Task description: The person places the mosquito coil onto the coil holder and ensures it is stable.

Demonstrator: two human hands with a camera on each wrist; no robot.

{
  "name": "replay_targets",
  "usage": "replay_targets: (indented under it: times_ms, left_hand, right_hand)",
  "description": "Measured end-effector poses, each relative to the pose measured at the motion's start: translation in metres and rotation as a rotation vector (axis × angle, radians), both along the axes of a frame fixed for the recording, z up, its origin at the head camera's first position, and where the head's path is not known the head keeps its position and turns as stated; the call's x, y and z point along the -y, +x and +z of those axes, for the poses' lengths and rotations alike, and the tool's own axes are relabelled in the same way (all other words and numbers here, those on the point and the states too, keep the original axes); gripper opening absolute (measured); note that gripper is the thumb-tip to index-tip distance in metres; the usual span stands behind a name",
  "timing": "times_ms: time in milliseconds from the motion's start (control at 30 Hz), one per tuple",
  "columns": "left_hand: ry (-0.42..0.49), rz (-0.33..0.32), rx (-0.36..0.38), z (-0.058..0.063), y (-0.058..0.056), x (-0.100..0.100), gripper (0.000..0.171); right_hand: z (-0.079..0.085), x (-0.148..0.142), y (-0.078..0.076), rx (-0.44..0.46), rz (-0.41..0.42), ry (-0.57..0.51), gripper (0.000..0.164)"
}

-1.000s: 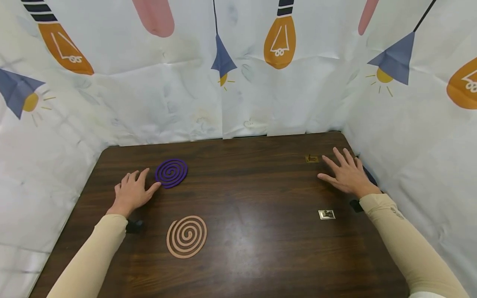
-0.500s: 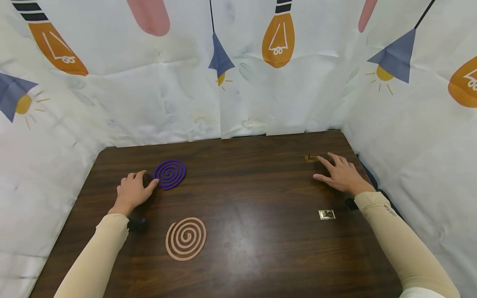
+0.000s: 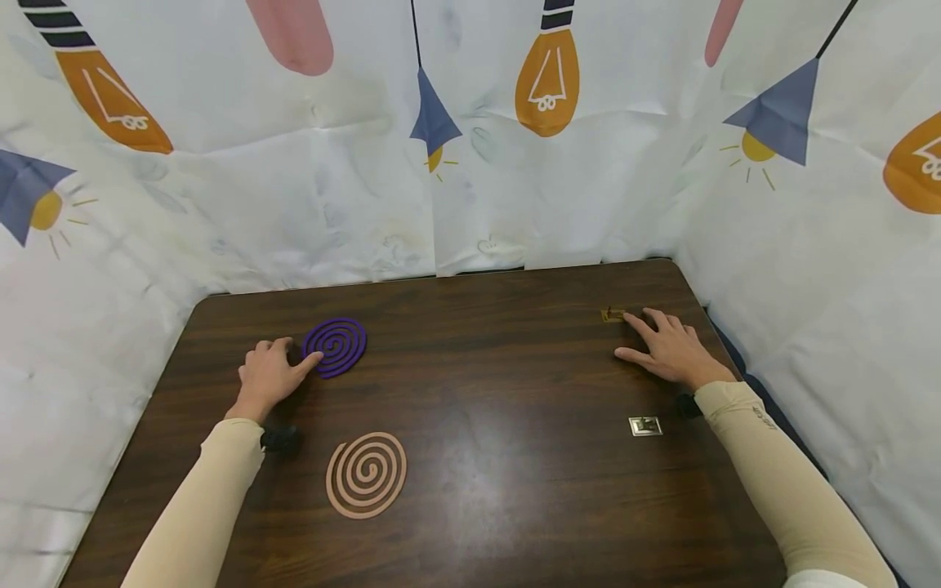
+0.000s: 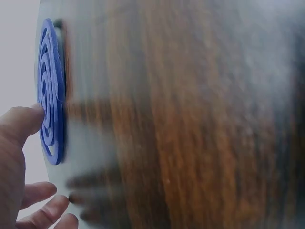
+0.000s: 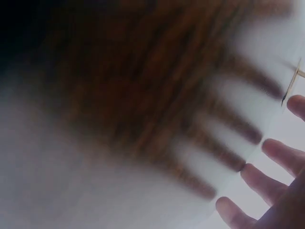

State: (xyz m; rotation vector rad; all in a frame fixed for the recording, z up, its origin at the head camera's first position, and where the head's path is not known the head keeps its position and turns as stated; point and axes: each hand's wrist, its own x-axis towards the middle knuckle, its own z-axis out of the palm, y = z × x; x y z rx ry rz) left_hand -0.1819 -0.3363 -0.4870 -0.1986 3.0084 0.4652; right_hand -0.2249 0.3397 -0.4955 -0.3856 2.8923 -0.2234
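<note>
A flat purple mosquito coil (image 3: 334,347) lies at the back left of the table. My left hand (image 3: 268,378) is beside it, thumb laid over its near left edge and the other fingers spread loosely to the left. In the left wrist view the thumb tip meets the purple coil (image 4: 50,90). At the back right, my right hand (image 3: 676,353) reaches low over the wood with its fingers spread. Its index fingertip is right at the edge of a small gold metal coil stand (image 3: 611,314), whose thin upright prong (image 5: 291,82) shows in the right wrist view.
A tan mosquito coil (image 3: 366,475) lies flat nearer the front left. Another small metal stand, silvery (image 3: 645,426), sits at the right, in front of my right hand. The dark wooden table (image 3: 470,367) is bounded by white printed curtains (image 3: 353,196) at back and sides.
My right hand has come left and nearer, bringing the index fingertip to the gold stand. The left hand's thumb has slid right, further over the purple coil.
</note>
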Motion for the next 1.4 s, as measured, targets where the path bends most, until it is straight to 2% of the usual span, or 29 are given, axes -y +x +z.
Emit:
replay_targets:
  times_ms: [333, 667, 833, 1000, 1167, 1400]
  left_hand:
    - [0.011, 0.008, 0.027, 0.001, -0.002, -0.001, 0.087]
    - [0.052, -0.024, -0.008, 0.000, -0.001, -0.001, 0.071]
    - [0.062, -0.014, -0.011, 0.000, -0.002, -0.002, 0.079]
    - [0.034, -0.005, 0.002, 0.002, -0.006, -0.004, 0.090]
    - [0.033, 0.004, 0.018, 0.002, -0.008, -0.007, 0.087]
    - [0.092, 0.013, 0.021, 0.001, -0.009, -0.009, 0.081]
  right_hand:
    - [-0.001, 0.004, -0.001, 0.011, 0.001, 0.025, 0.088]
    - [0.002, 0.006, 0.003, 0.009, -0.016, 0.016, 0.090]
    - [0.001, 0.007, 0.002, 0.003, -0.027, 0.009, 0.090]
    - [0.002, 0.009, 0.003, 0.004, -0.033, 0.007, 0.089]
    - [0.004, 0.011, 0.004, 0.021, -0.037, 0.006, 0.089]
    - [0.004, 0.011, 0.005, 0.032, -0.034, 0.009, 0.088]
